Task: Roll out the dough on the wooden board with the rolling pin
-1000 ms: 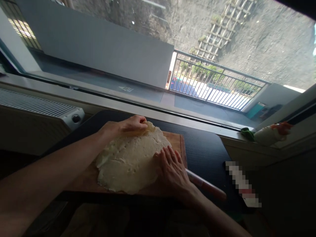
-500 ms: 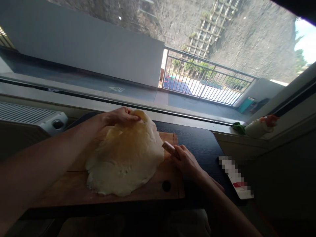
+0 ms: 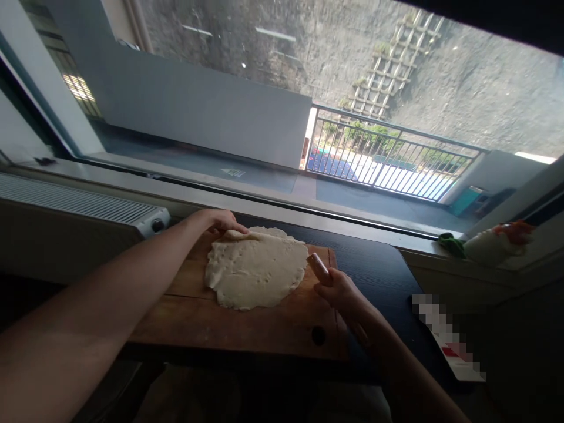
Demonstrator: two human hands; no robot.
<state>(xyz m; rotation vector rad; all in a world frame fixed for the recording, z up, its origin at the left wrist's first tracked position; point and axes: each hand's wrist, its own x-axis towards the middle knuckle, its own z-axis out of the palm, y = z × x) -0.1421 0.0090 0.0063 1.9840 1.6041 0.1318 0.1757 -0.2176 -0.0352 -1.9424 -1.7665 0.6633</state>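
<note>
A flat, uneven sheet of pale dough (image 3: 259, 270) lies on a wooden cutting board (image 3: 229, 332). Its far edge looks folded or lifted where my left hand (image 3: 227, 222) grips it, at the far left side of the sheet. My right hand (image 3: 341, 288) is closed round a wooden rolling pin (image 3: 319, 267). One end of the pin sticks out beyond my fingers, just right of the dough; my hand and forearm cover the rest.
Under the board is a dark table (image 3: 374, 258). A blurred flat object with white and red (image 3: 449, 346) lies at its right edge. Behind stand a radiator (image 3: 88, 200) and a windowsill (image 3: 282, 202), with a white container (image 3: 493, 247) and green cloth (image 3: 452, 244) at right.
The dough, held up by my left hand before, has come down flat onto the board. My left hand is lower now. My right hand still holds the rolling pin. The view has shifted left.
</note>
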